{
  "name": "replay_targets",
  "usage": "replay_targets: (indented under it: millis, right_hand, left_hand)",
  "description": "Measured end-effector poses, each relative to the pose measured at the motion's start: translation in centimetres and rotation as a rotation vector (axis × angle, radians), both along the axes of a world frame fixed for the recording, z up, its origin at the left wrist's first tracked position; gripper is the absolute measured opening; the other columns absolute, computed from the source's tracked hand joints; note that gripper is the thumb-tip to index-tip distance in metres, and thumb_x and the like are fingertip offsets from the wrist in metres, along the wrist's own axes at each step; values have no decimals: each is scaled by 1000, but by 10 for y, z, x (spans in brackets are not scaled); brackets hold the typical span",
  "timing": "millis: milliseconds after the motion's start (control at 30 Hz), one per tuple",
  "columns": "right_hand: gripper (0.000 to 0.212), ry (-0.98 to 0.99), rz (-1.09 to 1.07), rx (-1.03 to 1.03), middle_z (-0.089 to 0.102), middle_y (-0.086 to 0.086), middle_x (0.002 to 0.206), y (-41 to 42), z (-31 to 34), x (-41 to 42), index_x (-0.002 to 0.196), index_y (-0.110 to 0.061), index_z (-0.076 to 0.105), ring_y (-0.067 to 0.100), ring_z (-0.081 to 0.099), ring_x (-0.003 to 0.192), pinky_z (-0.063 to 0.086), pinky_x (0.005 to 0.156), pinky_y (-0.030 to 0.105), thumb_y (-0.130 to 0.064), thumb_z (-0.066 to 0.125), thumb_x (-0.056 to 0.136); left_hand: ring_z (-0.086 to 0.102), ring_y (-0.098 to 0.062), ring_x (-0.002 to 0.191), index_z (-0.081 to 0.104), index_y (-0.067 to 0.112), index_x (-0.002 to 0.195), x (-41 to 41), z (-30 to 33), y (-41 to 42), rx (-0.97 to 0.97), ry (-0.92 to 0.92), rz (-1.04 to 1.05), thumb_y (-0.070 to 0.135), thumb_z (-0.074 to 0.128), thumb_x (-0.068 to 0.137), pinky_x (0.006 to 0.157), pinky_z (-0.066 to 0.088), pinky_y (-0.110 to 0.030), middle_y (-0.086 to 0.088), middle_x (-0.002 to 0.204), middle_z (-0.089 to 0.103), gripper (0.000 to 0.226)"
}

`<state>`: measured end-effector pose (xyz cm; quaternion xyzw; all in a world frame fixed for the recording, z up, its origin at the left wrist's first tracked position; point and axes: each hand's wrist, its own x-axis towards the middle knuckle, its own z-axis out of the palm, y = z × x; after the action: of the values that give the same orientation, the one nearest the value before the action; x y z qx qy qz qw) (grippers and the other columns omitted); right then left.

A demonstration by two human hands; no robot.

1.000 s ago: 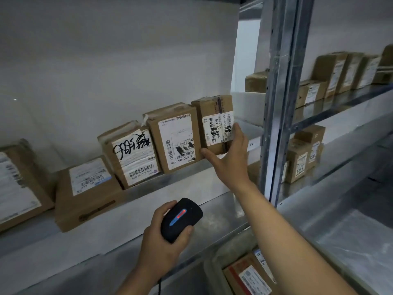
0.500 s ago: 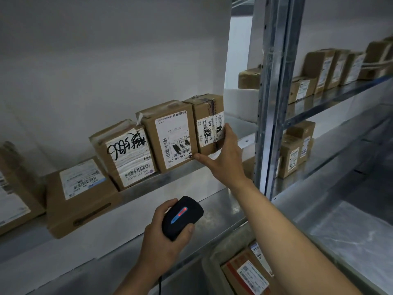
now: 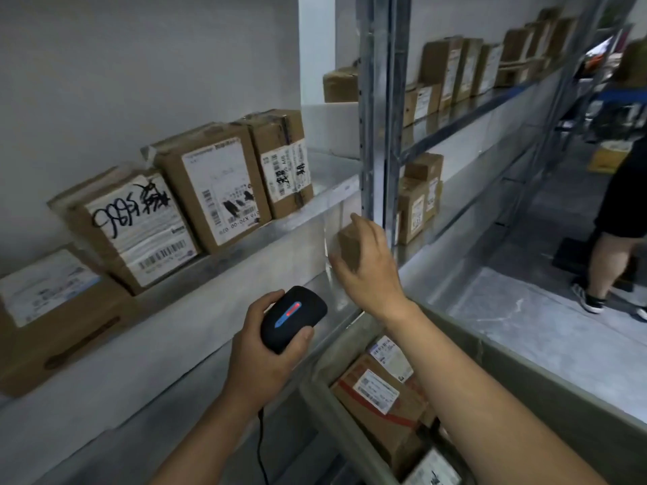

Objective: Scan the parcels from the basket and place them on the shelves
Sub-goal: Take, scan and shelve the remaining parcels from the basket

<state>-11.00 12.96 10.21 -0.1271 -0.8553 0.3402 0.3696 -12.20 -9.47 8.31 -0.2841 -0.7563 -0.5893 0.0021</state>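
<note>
Right hand (image 3: 367, 271) has come off the small taped parcel (image 3: 283, 162) it was steadying half a second ago and dropped below the shelf edge (image 3: 325, 201). That parcel now stands upright at the right end of the row, touching the white-labelled box (image 3: 217, 185) beside it, with the marker-scrawled box (image 3: 136, 225) further left. So that one's shelved, as far as I can judge.

From my remote seat, the right hand is empty, fingers loosely spread, hovering in front of a brown carton (image 3: 350, 245) on the lower level. It might be brushing that carton, but motion blur makes it hard to call. Left hand (image 3: 266, 362) is wrapped around the black handheld scanner (image 3: 292, 318), red light glowing on top, cord hanging down.

Next parcels sit in the grey basket (image 3: 315, 393) below, the red-taped box (image 3: 381, 400) on top, label up.

What could bite me here: the parcel just placed sits close to the shelf's front edge, so a knock from my wrist as I reach down could tip it off. Also the dangling cord could snag on the basket rim when I swing the scanner over for the next scan.
</note>
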Motion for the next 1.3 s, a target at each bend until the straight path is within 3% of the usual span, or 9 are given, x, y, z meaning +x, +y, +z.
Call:
replay_targets:
  millis: [100,233,367,467,600,667,900,1133,1300]
  right_hand:
    - [67,-16,-67,-20,38,2,150,8,-13,29,154,-15,36,15,39,137,34,113,30,-32,66,96]
    - [63,-83,-165,-13,40,3,150,20,-32,73,154,-15,37,15,39,138,29,113,24,-32,62,99]
    - [54,-178,-285,-49,49,3,139,27,-60,123,147,-14,45,17,50,127,42,106,33,-31,61,99]
    - [52,-284,-369,-94,50,2,138,30,-88,163,146,-15,46,16,51,126,43,106,34,-33,60,99]
    - [51,-374,-466,-147,51,0,138,28,-118,214,145,-19,47,15,51,127,41,108,33,-33,61,98]
    - [53,-405,-519,-181,50,1,139,27,-131,237,146,-20,47,15,49,128,40,110,33,-30,63,96]
    - [60,-522,-669,-350,42,7,146,25,-172,294,151,-16,41,19,46,133,35,112,29,-29,63,96]
    - [66,-592,-752,-555,36,9,151,37,-218,321,152,-15,37,23,50,130,42,110,38,-34,64,95]
    - [68,-634,-758,-679,36,11,148,37,-248,327,150,-10,37,26,46,133,37,115,38,-29,67,93]
  left_hand:
    - [67,6,98,54,44,122,4,-5,15,1,2,-65,39,80,72,72,51,-8,39,110,64,57]
    - [67,5,100,55,46,121,10,-19,31,-4,-9,-162,48,81,70,77,53,-10,38,112,64,58]
    - [65,10,100,57,32,125,18,-40,45,-9,-9,-269,53,79,70,79,50,-8,43,110,62,62]
    - [65,12,99,56,34,126,26,-60,55,-21,-52,-335,60,74,68,81,50,-7,43,109,63,66]
    - [66,4,101,56,38,124,41,-85,68,-57,-73,-407,53,77,72,86,51,-15,18,114,70,58]
    - [64,10,99,56,32,125,51,-94,75,-68,-93,-457,40,80,75,84,48,-9,12,117,67,56]
    - [63,11,95,54,27,124,78,-115,106,-103,-117,-591,23,84,81,75,49,-6,18,115,62,53]
    - [62,8,105,56,30,128,91,-133,143,-204,-65,-637,47,78,77,91,49,-14,28,117,63,58]
    - [63,6,104,56,29,131,100,-148,170,-294,-89,-692,40,81,79,88,55,-23,33,115,61,59]
